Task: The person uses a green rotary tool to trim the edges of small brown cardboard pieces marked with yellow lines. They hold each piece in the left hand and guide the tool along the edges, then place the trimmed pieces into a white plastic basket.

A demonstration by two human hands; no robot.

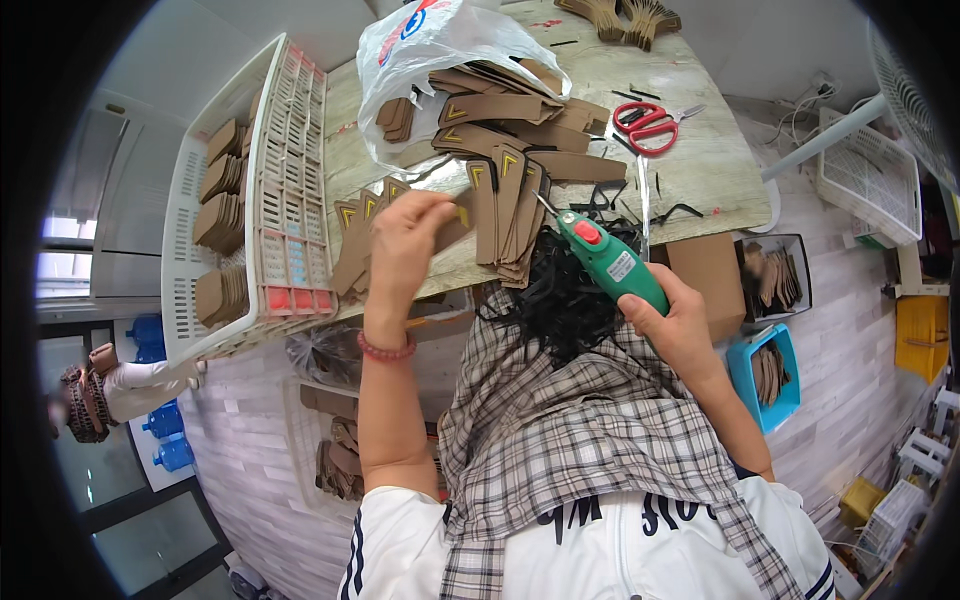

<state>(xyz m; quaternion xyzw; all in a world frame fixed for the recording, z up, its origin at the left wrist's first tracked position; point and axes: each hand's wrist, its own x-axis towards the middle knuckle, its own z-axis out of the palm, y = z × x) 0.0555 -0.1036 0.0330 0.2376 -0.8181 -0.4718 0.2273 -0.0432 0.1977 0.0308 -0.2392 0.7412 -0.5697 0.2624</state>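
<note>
While forward, left hand [404, 243] curled

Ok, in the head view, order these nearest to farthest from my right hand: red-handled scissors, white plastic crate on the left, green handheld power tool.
1. Green handheld power tool: gripped in the right hand.
2. Red-handled scissors: on the table, ahead of that hand.
3. White plastic crate: at the table's left side.

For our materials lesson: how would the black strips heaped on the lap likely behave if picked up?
The black strips are probably floppy, since many curl and bend. They would likely tangle, as they overlap loosely. They seem light, being thin and narrow.
</note>
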